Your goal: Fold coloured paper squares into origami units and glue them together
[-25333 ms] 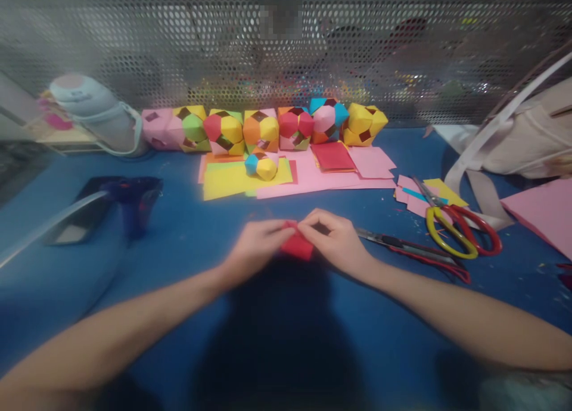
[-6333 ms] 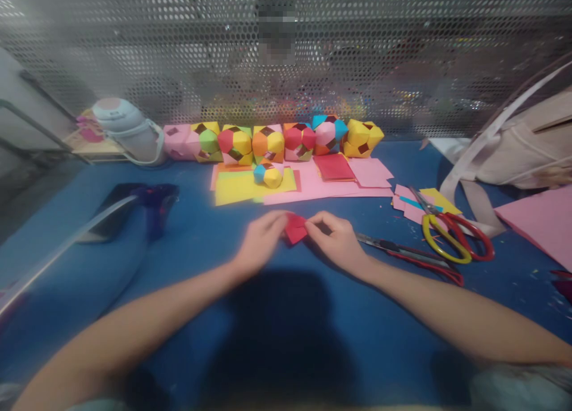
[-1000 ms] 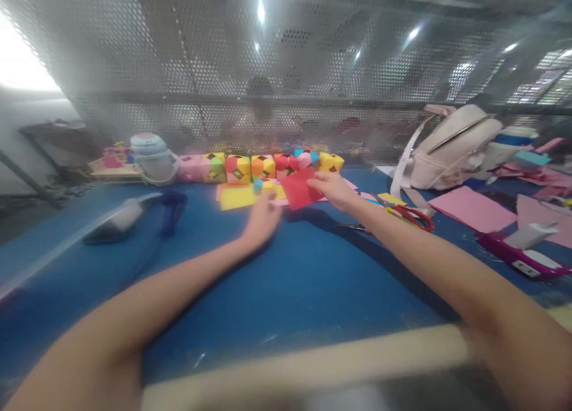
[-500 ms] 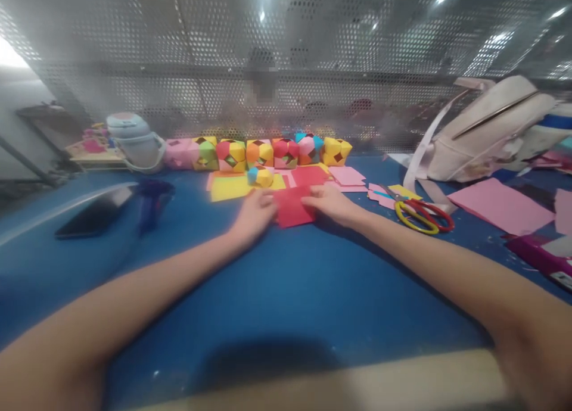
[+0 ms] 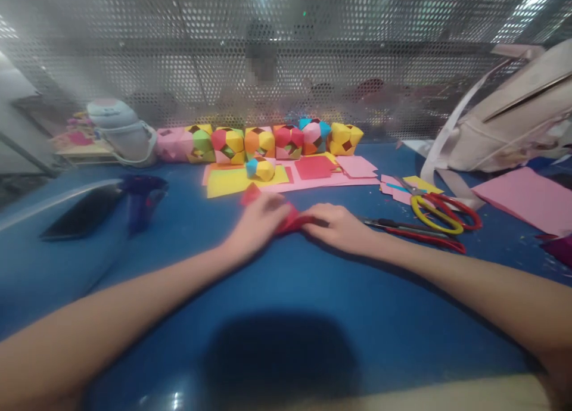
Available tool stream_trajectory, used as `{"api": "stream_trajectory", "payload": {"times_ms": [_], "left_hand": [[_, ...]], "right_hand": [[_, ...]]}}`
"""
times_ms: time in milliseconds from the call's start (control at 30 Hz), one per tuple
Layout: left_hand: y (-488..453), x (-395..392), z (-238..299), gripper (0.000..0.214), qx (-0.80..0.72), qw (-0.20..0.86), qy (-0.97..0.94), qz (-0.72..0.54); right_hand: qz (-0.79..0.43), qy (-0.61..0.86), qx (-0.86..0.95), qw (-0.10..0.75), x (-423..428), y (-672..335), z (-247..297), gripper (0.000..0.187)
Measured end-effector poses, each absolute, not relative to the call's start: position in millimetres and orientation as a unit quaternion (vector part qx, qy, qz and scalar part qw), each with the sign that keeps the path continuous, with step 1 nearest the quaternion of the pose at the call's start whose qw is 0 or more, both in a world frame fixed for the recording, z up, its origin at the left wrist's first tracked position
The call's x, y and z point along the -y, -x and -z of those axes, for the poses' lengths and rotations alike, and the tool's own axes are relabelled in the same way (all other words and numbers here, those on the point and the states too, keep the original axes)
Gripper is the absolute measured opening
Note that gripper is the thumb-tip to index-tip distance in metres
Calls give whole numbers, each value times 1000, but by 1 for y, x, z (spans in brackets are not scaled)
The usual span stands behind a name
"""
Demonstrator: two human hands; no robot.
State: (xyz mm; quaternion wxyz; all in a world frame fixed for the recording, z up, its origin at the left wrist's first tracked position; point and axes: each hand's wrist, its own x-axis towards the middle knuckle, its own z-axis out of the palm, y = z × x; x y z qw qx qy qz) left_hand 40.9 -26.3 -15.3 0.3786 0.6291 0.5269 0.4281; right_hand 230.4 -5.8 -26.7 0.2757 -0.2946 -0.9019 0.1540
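Note:
A piece of red paper (image 5: 292, 218) is pinched between my two hands, low over the blue table (image 5: 286, 286). It looks bent or folded, and one corner sticks out beyond my left fingers. My left hand (image 5: 258, 220) grips it from the left, its fingers curled and partly blurred. On the other side, my right hand (image 5: 337, 225) holds the paper's right end between thumb and fingers. Just behind my hands lie yellow paper (image 5: 226, 183), a red sheet (image 5: 315, 167) and pink sheets (image 5: 357, 166). A small blue-and-yellow folded paper piece (image 5: 260, 170) rests on the yellow paper.
Folded paper balls (image 5: 229, 146) line the back. To the right are scissors with red and yellow handles (image 5: 435, 214), a dark tool with red handles (image 5: 417, 231), pink paper (image 5: 527, 196) and a pale bag (image 5: 504, 125). Leftward sit a phone (image 5: 83, 214), a dark-blue device (image 5: 142, 202) and a bottle (image 5: 120, 131).
The red paper, flat and square before, is now bent between my hands. My right hand has closed in lower on its right end. The view has shifted, showing the red-handled tool.

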Motion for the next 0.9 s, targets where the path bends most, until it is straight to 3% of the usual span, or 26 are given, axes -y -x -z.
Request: {"api": "stream_trajectory", "payload": {"times_ms": [233,367,500,800,900], "left_hand": [[-38,26,14,19,-521,350,-681,-377],[-37,29,10,27,-496,383,-688,-367],[-37,26,17,37,-471,381,-696,-385],[-37,27,15,31,-474,386,-668,-424],[-37,27,13,37,-473,390,-663,-429]], "right_hand": [[-150,354,878,284,5,-230,25,17],[-234,384,842,299,4,-229,25,17],[-270,417,807,319,3,-229,25,23],[-285,410,792,352,-1,-223,25,38],[-346,400,771,353,-2,-223,25,28]]}}
